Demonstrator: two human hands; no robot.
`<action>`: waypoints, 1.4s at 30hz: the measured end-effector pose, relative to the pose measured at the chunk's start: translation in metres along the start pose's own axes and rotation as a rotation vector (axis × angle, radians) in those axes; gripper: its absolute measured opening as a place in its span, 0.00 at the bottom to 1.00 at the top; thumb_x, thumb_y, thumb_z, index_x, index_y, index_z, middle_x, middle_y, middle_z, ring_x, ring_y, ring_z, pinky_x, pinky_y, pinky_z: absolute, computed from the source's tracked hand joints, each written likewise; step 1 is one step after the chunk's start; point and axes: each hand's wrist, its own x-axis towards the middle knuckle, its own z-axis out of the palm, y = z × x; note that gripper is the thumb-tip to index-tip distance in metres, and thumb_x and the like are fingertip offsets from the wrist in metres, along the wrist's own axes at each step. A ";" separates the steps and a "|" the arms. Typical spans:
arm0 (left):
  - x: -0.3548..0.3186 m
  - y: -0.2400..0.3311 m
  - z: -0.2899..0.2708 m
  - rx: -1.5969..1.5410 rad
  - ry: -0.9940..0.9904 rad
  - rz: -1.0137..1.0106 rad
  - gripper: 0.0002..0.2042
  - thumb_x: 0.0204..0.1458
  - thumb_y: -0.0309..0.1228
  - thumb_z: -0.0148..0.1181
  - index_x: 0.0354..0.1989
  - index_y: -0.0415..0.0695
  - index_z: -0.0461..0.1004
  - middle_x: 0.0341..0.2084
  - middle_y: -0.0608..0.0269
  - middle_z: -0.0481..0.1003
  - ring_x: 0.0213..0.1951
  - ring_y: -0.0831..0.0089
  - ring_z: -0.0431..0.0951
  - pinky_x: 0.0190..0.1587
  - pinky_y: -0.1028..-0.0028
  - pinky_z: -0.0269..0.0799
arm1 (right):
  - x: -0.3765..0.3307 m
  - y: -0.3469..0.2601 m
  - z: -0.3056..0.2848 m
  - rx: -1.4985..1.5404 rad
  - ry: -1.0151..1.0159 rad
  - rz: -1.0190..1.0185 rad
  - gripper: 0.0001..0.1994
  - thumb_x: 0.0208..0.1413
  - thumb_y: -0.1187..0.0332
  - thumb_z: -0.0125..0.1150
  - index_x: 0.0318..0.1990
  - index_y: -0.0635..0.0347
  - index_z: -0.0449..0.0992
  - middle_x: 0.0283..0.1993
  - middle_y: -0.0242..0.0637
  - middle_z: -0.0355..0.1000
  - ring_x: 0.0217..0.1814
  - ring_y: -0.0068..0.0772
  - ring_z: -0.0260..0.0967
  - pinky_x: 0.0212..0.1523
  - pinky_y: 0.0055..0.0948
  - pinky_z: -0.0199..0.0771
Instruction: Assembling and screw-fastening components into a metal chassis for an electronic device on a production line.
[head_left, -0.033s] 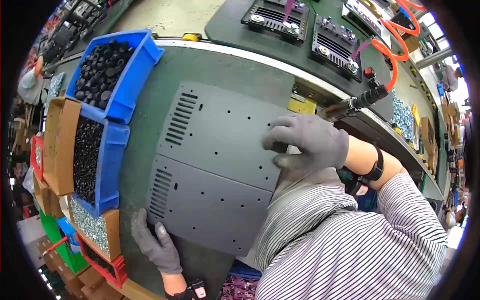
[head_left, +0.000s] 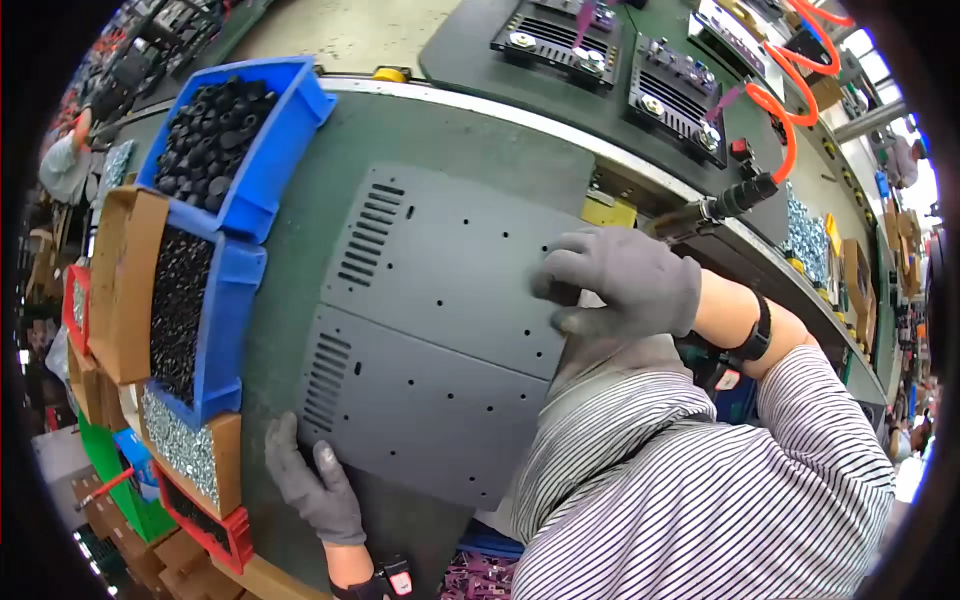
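Two dark grey metal panels with slots and small holes lie edge to edge on the green work surface: a far panel (head_left: pixel 440 255) and a near panel (head_left: pixel 425 410). My left hand (head_left: pixel 315 485), in a grey glove, rests by the near panel's left corner with fingers and thumb apart, holding nothing. Over the right edge of the far panel is my gloved right hand (head_left: pixel 625 280). Its fingers are curled toward the thumb and slightly blurred at the tips. What they hold, if anything, is hidden.
At the left stand a blue bin (head_left: pixel 265 150) of black rubber pieces, a blue bin (head_left: pixel 218 330) of small black parts and a cardboard box (head_left: pixel 228 450) of silver screws. A power screwdriver (head_left: pixel 740 197) on an orange coiled hose lies right of the far panel. Slotted fixtures (head_left: pixel 675 100) stand beyond.
The whole scene has shifted slightly to the right in the picture. Both hands keep nearly the same pose and place beside the panels.
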 end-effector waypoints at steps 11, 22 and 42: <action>0.002 -0.002 -0.009 0.033 0.080 0.075 0.20 0.56 0.42 0.56 0.54 0.46 0.71 0.49 0.49 0.71 0.55 0.49 0.69 0.59 0.55 0.63 | 0.143 -0.113 -0.053 -0.174 0.244 -0.531 0.22 0.53 0.55 0.65 0.50 0.61 0.75 0.44 0.47 0.77 0.45 0.48 0.76 0.44 0.40 0.76; -0.001 -0.004 -0.011 -0.004 0.020 0.005 0.22 0.52 0.41 0.58 0.56 0.51 0.70 0.50 0.54 0.71 0.56 0.53 0.67 0.62 0.54 0.60 | 0.343 -0.119 -0.050 -0.427 -0.166 0.022 0.42 0.44 0.51 0.63 0.69 0.51 0.60 0.57 0.52 0.72 0.62 0.47 0.69 0.60 0.41 0.69; -0.002 0.002 -0.008 0.125 0.071 0.039 0.22 0.54 0.40 0.56 0.57 0.50 0.69 0.51 0.51 0.69 0.54 0.51 0.68 0.58 0.55 0.62 | 0.373 -0.117 -0.037 -0.576 -0.314 0.125 0.45 0.46 0.55 0.63 0.73 0.48 0.51 0.61 0.51 0.70 0.61 0.48 0.70 0.57 0.44 0.71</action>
